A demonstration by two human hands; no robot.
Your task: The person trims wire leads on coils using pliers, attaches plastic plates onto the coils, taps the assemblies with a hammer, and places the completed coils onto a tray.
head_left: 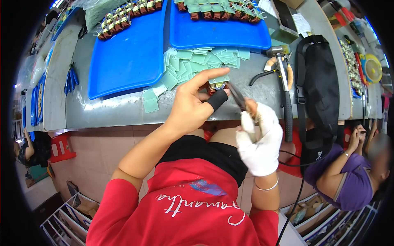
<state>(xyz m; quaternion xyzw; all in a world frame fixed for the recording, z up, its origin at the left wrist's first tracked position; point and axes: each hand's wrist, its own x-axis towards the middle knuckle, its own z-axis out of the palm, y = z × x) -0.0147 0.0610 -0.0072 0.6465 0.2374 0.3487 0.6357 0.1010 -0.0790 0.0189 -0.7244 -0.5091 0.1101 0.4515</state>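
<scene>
My left hand [191, 96] is closed round a small copper-wound coil [217, 86] at the table's front edge, with a pale green square plate [219, 79] on top of it. A black wrap covers its thumb. In a white glove, my right hand [259, 137] is wrapped round a slim dark metal tool [237, 96]. The tool's tip reaches the right side of the coil; blur hides its exact kind. Loose green plates [191, 65] lie scattered just beyond my left hand.
Two blue trays [127, 61] [221, 35] hold rows of coils at their far ends. On the right lie a hammer [284, 78], pliers [264, 76] and a black bag [318, 82]. Blue-handled cutters [71, 78] are at left. A person in purple [349, 176] sits at right.
</scene>
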